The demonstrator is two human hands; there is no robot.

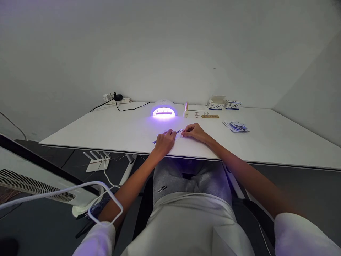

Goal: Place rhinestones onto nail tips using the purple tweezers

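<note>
Lamp [163, 104]: landmark for the rest; lit violet, set nr back of desk [266, 137], open mouth toward the person, prob. so stuff can slide in from the seat.
Strip in lamp [163, 113]: lies across the mouth w/ a row of tiny bits on it, all under the glow; too small to ID.
L hand [165, 141]: in front of lamp, nr desk edge; fingers curled closed round a slim tool, prob. b/c a low grip steadies the tip.
Slim tool [179, 131]: in front of lamp, angled, tip toward R hand; tweezer-like, can't be sure.
R hand [194, 131]: front-right of lamp; thumb + fingers drawn close at the tool tip. Can't tell if sth tiny is btwn them.
Bottle [185, 114]: upright, just right of lamp, gold cap up; prob. there for easy reach.
Metal bits [196, 115] + gold bar [213, 116]: right of lamp past the bottle; bar has small posts standing on one end, maybe so they stay upright.
Packets [236, 127]: loose pile, well right of lamp, seemingly clear of the hands' space.
Boxes [216, 103]: right of lamp, back by the wall, one flap up; prob. out of the way.
</note>
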